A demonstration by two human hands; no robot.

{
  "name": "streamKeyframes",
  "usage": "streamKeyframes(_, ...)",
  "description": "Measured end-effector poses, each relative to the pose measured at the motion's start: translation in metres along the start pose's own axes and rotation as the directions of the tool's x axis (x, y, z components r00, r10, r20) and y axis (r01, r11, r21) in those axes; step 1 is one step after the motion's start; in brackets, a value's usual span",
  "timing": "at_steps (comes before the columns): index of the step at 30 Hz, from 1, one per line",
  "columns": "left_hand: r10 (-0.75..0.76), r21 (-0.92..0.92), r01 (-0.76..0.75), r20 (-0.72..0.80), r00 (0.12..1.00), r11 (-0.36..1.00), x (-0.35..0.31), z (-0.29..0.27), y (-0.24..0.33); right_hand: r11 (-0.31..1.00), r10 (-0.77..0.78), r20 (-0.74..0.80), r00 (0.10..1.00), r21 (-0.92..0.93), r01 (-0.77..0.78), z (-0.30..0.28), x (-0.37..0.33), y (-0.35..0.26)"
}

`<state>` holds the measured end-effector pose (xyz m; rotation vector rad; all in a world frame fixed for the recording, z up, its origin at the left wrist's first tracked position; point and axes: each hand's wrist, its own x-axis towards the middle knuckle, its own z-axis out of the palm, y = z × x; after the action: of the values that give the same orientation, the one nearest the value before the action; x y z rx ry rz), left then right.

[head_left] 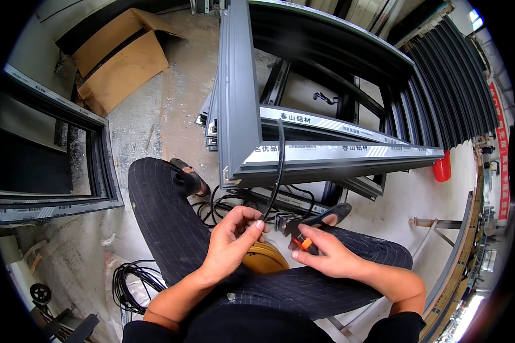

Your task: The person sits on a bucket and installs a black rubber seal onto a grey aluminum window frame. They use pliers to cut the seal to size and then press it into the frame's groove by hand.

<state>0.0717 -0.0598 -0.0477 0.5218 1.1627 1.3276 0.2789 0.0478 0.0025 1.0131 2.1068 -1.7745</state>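
Pinching a flexible black strip between thumb and fingertips, my left hand is narrow around it, just above my lap. From my fingers the strip rises in a slight curve, its upper end standing in front of the grey frames; whether it touches them I cannot tell. Just to its right, my right hand is closed around a hand tool with a dark metal head and orange on its handle. The head points toward the strip, close to my left fingertips, though I cannot make out whether the two meet.

Below my hands, between my legs, sits a round yellow object, partly covered by my left hand. My dark striped trousers spread to either side, knees apart. Beyond them, loose black loops lie on the floor beneath the stacked grey frames, which bear pale protective film.

Further out on my left, another dark frame stands near an open cardboard box, and a black coil lies beside my left leg. Off to my right are a red cylinder and a row of dark profiles.
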Motion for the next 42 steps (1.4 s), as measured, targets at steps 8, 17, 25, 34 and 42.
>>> streamKeyframes(8,-0.030,-0.058,0.028,-0.031,0.999,0.998,-0.001,0.000,-0.008,0.931,-0.124,-0.109,0.986,-0.356,0.078,-0.004,0.009,-0.017)
streamKeyframes(17,0.333,0.450,-0.230,-0.164,0.929,0.863,-0.003,0.010,-0.009,0.922,-0.130,-0.110,0.985,-0.380,0.079,0.006,0.011,-0.015)
streamKeyframes(25,0.573,0.643,-0.401,-0.071,0.817,0.652,0.001,0.015,-0.007,0.907,-0.151,-0.158,0.976,-0.416,0.073,0.009,0.010,-0.021)
streamKeyframes(34,0.590,0.718,-0.408,-0.004,0.807,0.564,0.000,0.014,-0.002,0.855,-0.140,-0.152,0.978,-0.516,0.043,0.007,0.010,-0.021)
streamKeyframes(42,0.488,0.697,-0.359,0.015,0.873,0.621,0.000,0.012,0.002,0.676,-0.295,-0.196,0.935,-0.734,0.059,0.003,0.010,-0.009)
